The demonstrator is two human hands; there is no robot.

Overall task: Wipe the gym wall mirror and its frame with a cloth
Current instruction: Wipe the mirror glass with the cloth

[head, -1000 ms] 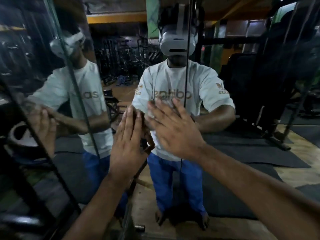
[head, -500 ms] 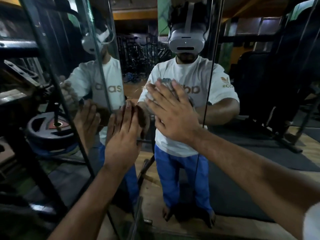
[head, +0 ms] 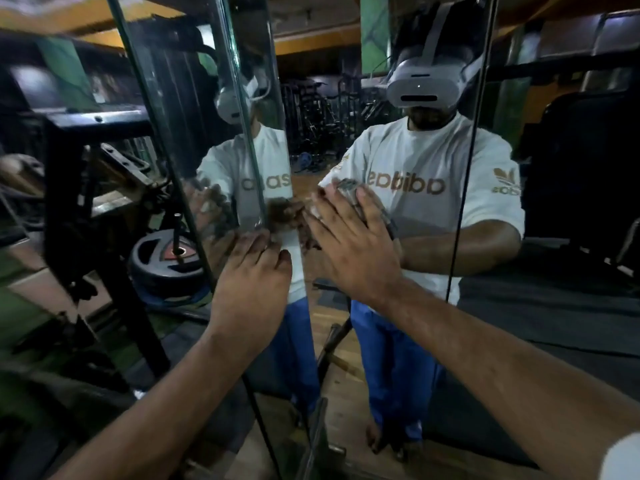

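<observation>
Head view looks onto two mirror panes meeting at a corner, with both hands up against the glass. The right hand lies flat on the wall mirror, its fingers straight and a little spread, pressing a grey cloth to the glass; only a crumpled edge of the cloth shows past the fingertips, the rest being hidden under the palm. The left hand is set just beside it, on the side pane near the corner joint, fingers straight and close together, holding nothing so far as can be seen; it seems to brace the body. Whether its fingertips touch the glass or the joint itself I cannot tell, as reflections blur that spot.

The step in hand looks like wiping the pane itself, at about chest height, close to the corner. Most of the glass above and below the fingers, and out to the right, probably remains to be covered, and the frame does not look attended to yet.

The next move calls for sliding the flat right hand across the glass with even pressure, keeping the cloth under the palm so bare fingers do not smear the surface, then working toward the joint beside the left fingers.
</observation>
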